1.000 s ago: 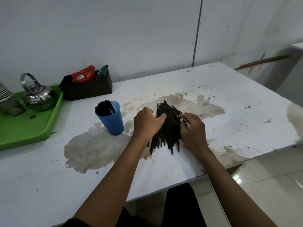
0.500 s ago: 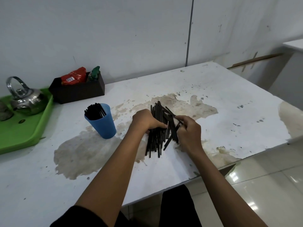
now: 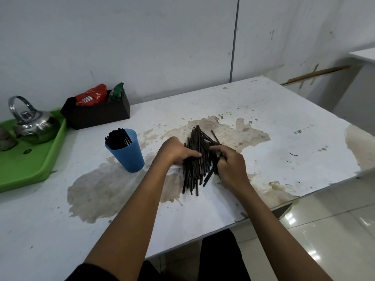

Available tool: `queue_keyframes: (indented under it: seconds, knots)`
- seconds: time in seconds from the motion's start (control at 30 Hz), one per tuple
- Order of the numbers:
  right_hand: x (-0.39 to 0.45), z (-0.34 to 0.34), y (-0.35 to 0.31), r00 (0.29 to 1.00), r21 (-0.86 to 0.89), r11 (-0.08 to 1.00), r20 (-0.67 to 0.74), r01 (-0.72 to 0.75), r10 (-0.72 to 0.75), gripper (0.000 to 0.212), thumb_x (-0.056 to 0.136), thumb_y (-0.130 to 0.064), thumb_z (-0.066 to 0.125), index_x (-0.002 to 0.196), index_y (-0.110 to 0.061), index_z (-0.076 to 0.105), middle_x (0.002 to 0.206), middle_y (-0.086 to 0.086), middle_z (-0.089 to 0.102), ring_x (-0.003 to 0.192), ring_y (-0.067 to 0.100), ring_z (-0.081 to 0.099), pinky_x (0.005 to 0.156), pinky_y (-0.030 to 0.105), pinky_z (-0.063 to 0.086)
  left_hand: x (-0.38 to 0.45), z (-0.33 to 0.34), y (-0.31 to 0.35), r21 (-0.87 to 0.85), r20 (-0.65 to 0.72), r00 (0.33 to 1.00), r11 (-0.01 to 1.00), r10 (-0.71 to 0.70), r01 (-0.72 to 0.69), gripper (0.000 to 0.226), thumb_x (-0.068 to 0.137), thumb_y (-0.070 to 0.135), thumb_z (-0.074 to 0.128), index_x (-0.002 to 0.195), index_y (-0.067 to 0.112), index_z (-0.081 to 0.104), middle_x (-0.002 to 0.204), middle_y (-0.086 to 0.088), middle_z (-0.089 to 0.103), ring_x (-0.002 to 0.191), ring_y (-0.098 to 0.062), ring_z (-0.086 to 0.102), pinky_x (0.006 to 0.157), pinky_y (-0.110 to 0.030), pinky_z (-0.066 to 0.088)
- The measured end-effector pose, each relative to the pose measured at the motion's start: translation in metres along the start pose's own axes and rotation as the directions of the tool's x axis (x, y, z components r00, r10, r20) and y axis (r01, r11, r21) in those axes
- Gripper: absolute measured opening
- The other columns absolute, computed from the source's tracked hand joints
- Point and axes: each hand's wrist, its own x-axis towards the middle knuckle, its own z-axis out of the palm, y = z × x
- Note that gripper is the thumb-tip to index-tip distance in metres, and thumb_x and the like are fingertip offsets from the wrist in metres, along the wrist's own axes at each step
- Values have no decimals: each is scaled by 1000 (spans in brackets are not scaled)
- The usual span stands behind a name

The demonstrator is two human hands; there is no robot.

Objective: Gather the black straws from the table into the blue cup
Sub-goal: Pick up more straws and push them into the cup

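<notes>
My left hand (image 3: 176, 151) curled round the left side of the loose pile of thin black plastic straws (image 3: 195, 161) on the stained white bench (image 3: 284, 126), my right hand (image 3: 230, 162) pinching straws at its right edge, blue plastic cup (image 3: 127, 155) already holding straws, standing left of the pile.

A loose pile of black straws (image 3: 195, 159) lies flat on the stained white tabletop, pinned between the 2 hands, most running lengthwise away from the person, a few crossed at the right hand's (image 3: 230, 164) fingertips. The left hand (image 3: 175, 152) curls over the pile's left edge. Off to the left of that hand, well apart, the blue cup (image 3: 127, 154) stands upright, a bundle of straws already leaning inside.
</notes>
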Motion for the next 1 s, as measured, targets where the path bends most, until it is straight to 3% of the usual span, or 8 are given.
queue_keyframes:
  seconds: [0.1, 0.3, 0.37, 0.47, 0.53, 0.6, 0.7, 1.0]
  knots:
    - [0, 0, 1, 1000, -15, 1000, 20, 10, -10, 47, 82, -1, 40, 115, -16, 70, 119, 1, 69, 98, 4, 56, 79, 7, 38, 2, -2, -6, -1, 40, 999, 1000, -12, 12, 54, 65, 42, 89, 90, -1, 67, 94, -18, 75, 83, -26, 74, 77, -42, 61]
    - [-1, 1, 2, 999, -33, 999, 35, 33, -32, 43, 89, 1, 42, 118, -15, 69, 121, 2, 68, 105, 9, 58, 82, 12, 39, 1, -3, -22, -116, 125, 992, 993, 27, -12, 44, 72, 46, 81, 94, 9, 73, 89, -9, 77, 84, -23, 73, 91, -45, 56]
    - [-2, 1, 2, 999, -31, 999, 35, 37, -36, 42, 89, -1, 42, 118, -17, 69, 119, 1, 68, 97, 7, 61, 77, 10, 40, -2, -6, -28, -132, 142, 989, 991, 32, -13, 39, 79, 45, 77, 95, 10, 72, 91, -10, 77, 83, -23, 72, 93, -46, 55]
    - [-3, 1, 2, 998, -33, 999, 45, 35, -34, 40, 91, -3, 42, 119, -18, 68, 114, 2, 69, 66, 2, 59, 58, 8, 40, -9, -11, -37, -199, 153, 987, 980, 42, -11, 36, 86, 42, 71, 103, 10, 67, 98, -12, 74, 94, -29, 71, 94, -49, 53]
    - [-5, 1, 1, 997, -43, 998, 64, 46, -43, 41, 91, -10, 41, 120, -17, 67, 116, 4, 68, 63, 1, 58, 56, 10, 39, -15, -14, -42, -276, 128, 989, 961, 68, -31, 29, 92, 37, 66, 104, 11, 63, 100, -9, 70, 95, -26, 68, 94, -49, 53]
    - [-6, 1, -1, 995, -65, 995, 76, 70, -65, 45, 87, -16, 38, 122, -17, 66, 121, 4, 66, 83, -2, 59, 70, 12, 40, -21, -15, -46, -411, 115, 988, 911, 104, -48, 19, 96, 28, 60, 101, 10, 61, 95, -6, 65, 88, -19, 66, 89, -45, 55]
    - [-6, 1, -5, 994, -86, 991, 53, 104, -100, 39, 90, -5, 43, 121, -13, 66, 123, 4, 63, 114, 14, 54, 91, 22, 37, -30, -20, -49, -575, 62, 988, 814, 140, -80, 16, 98, 24, 57, 103, 9, 60, 94, -4, 59, 80, -15, 67, 79, -38, 57]
    - [-14, 16, -23, 970, -110, 966, 99, 234, -224, 35, 90, -4, 50, 121, -11, 65, 128, 4, 60, 128, 16, 46, 108, 28, 36, -44, -42, -47, -808, -166, 954, 520, 248, -276, 14, 104, 17, 41, 107, 16, 55, 80, 4, 47, 52, -6, 37, 53, -20, 35]
